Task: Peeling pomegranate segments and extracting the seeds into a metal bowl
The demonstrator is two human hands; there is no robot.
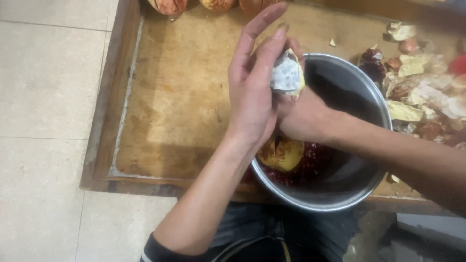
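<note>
Peel piece over the bowl

My right hand (301, 114) grips the peel (287, 75), centre frame; my left hand (255, 92) presses it, fingers straight, above the bowl (369, 184).

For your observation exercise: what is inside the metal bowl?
Inside the metal bowl lie dark red seeds and a yellowish piece of pomegranate rind. Both hands, left and right, cover part of the inside; the far side is too dark to read.

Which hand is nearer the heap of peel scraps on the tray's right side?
Right. The right hand is over the steel bowl beside the peel heap; the left hand is farther off.
</note>
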